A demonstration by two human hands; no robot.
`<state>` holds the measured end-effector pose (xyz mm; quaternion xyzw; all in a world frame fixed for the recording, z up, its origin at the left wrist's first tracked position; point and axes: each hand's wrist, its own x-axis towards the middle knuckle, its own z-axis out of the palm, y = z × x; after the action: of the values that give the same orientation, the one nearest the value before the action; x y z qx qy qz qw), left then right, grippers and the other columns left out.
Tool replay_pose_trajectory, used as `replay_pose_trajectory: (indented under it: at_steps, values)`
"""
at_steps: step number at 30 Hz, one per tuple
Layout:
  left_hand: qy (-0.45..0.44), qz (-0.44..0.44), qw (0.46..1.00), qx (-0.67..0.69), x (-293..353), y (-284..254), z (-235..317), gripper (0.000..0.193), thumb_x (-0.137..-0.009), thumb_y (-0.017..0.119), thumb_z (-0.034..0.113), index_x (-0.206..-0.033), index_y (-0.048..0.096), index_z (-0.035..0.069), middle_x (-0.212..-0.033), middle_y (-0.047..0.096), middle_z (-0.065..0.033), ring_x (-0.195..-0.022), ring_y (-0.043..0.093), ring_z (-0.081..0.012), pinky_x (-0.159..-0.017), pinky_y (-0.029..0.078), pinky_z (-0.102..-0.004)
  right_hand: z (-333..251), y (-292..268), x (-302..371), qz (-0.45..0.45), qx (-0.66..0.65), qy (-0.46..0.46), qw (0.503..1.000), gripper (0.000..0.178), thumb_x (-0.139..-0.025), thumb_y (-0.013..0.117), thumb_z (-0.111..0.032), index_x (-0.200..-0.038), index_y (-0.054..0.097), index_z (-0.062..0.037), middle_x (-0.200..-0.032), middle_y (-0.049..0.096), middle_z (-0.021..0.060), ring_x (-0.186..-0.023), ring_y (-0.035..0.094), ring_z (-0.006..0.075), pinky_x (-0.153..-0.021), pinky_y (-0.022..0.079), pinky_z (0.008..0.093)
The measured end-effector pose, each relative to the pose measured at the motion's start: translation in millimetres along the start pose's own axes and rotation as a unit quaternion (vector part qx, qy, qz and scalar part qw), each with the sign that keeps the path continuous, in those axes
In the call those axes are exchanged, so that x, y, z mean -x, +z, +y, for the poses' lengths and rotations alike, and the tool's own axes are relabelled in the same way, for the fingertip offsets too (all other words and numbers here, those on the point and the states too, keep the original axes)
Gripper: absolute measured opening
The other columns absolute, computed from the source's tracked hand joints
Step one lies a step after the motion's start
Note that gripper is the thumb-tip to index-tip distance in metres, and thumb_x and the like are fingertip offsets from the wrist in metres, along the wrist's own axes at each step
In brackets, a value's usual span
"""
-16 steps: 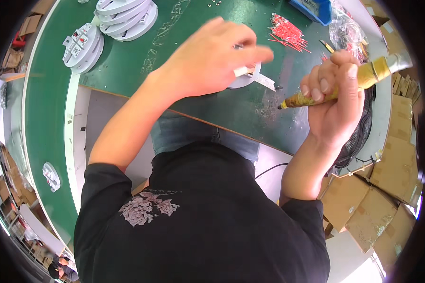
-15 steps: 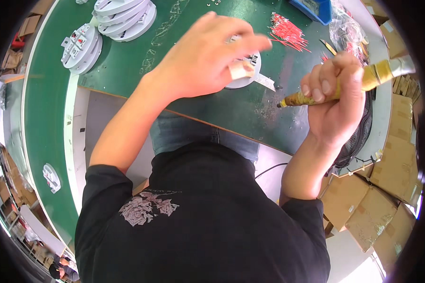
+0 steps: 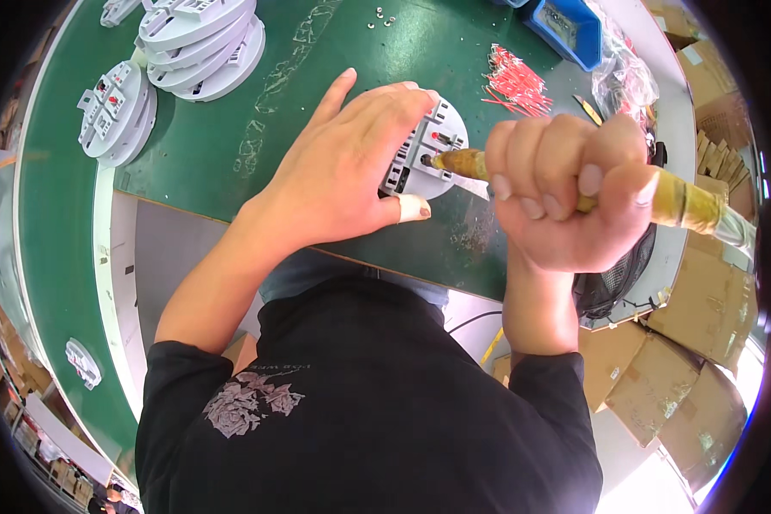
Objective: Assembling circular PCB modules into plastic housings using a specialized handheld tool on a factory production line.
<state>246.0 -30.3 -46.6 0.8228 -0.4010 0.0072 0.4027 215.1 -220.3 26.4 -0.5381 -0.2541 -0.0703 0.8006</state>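
My left hand (image 3: 330, 163) spans the left side of a round light-grey plastic housing (image 3: 445, 120) on the green table, holding it down. Its thumb, with a pale wrap round it, lies at the near edge, and its fingertips reach the far edge. Small slots, dark parts and a red piece show on the housing's face. In a closed fist, my right hand (image 3: 565, 184) grips a yellow tape-wrapped driver tool (image 3: 461, 163). The tool lies nearly level, its dark tip touching the housing's face. A pale strip sticks out beneath the housing, partly hidden by the tool.
Stacks of similar grey housings (image 3: 201, 56) (image 3: 116, 116) stand at the far left. A bundle of red wires (image 3: 516, 81), a blue bin (image 3: 565, 30), a yellow cutter (image 3: 588, 109) and clear plastic bags (image 3: 621, 77) lie at the far right. Cardboard boxes (image 3: 702, 291) stand on the right.
My left hand has come down onto the housing. My right hand has moved left with the driver tool, bringing its tip onto the housing. The view has shifted slightly.
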Motion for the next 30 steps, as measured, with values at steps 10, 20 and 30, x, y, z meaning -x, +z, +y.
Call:
replay_pose_trajectory:
  at_steps: [10, 20, 30]
  values:
    - [0.018, 0.0, 0.999, 0.036, -3.0, -18.4, -1.3, 0.09, -0.067, 0.085, 0.033, -0.139, 0.038, 0.006, -0.135, 0.053, -0.0143, -0.132, 0.047, -0.031, -0.114, 0.027, -0.0555, 16.1, 21.7, -10.1, -0.03, 0.197, 0.044, 0.979, 0.038, -0.098, 0.058, -0.038, -0.077, 0.044, -0.0101, -0.057, 0.045, 0.0004, -0.049, 0.042, 0.0135, -0.047, 0.035, 0.0309]
    - [0.086, 0.086, 0.92, 0.373, -46.4, -74.9, 106.7, 0.042, -0.077, 0.075, 0.021, -0.11, 0.056, 0.003, -0.061, 0.057, -0.0086, -0.072, 0.065, -0.0327, -0.061, 0.046, -0.0461, -33.3, -66.9, 81.2, -0.123, 0.236, 0.115, 0.957, 0.042, -0.087, 0.07, -0.03, -0.119, 0.055, -0.0066, -0.107, 0.06, 0.0164, -0.093, 0.058, 0.0243, -0.079, 0.045, 0.0505]
    - [0.112, 0.254, 0.926, 0.255, -45.9, -46.1, 111.2, 0.015, -0.076, 0.07, 0.027, -0.071, 0.062, 0.015, -0.052, 0.043, -0.0025, -0.053, 0.04, -0.0233, -0.052, 0.025, -0.0426, 29.0, 5.3, -9.8, -0.222, 0.105, -0.036, 0.969, 0.014, -0.074, 0.066, -0.014, -0.07, 0.058, -0.0032, -0.06, 0.056, 0.0091, -0.042, 0.048, 0.0225, -0.044, 0.04, 0.0329]
